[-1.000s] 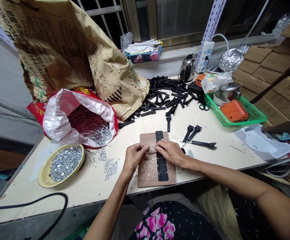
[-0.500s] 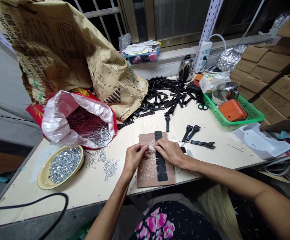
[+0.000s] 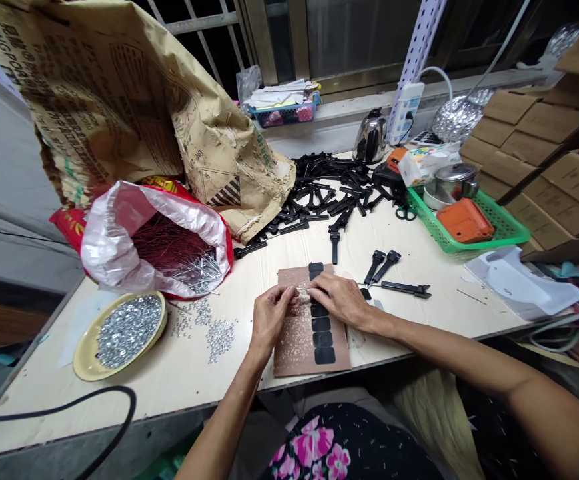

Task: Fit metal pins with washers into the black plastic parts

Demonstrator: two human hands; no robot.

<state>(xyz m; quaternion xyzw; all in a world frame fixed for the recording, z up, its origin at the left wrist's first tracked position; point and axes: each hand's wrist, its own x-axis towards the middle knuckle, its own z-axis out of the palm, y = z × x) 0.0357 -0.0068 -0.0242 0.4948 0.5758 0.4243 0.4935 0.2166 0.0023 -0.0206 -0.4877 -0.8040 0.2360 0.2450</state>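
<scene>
A thin metal rod (image 3: 302, 289) spans the gap between my two hands, above a brown board (image 3: 292, 350). My left hand (image 3: 270, 313) pinches its left end, fingertips together. My right hand (image 3: 340, 301) has its fingers closed on the rod's other side, palm down over a column of black rounded pads (image 3: 324, 339) along the board. The right fingers cover some pads, and whatever else they grip is hidden. Just right of that hand lie a black plastic piece with a forked end (image 3: 405, 288) and two smaller black pieces (image 3: 382, 265).
A yellow bowl (image 3: 80, 363) of small shiny metal parts sits at left, with loose ones (image 3: 219, 337) beside it. Behind stand a red-and-white bag (image 3: 104, 233) of metal pins and a paper sack (image 3: 219, 153). Black pieces (image 3: 329, 177) are heaped behind; a green basket (image 3: 499, 241) stands right.
Both hands stay almost in place on the rod, with only a very slight shift of the fingers. The rest of the table looks the same.
</scene>
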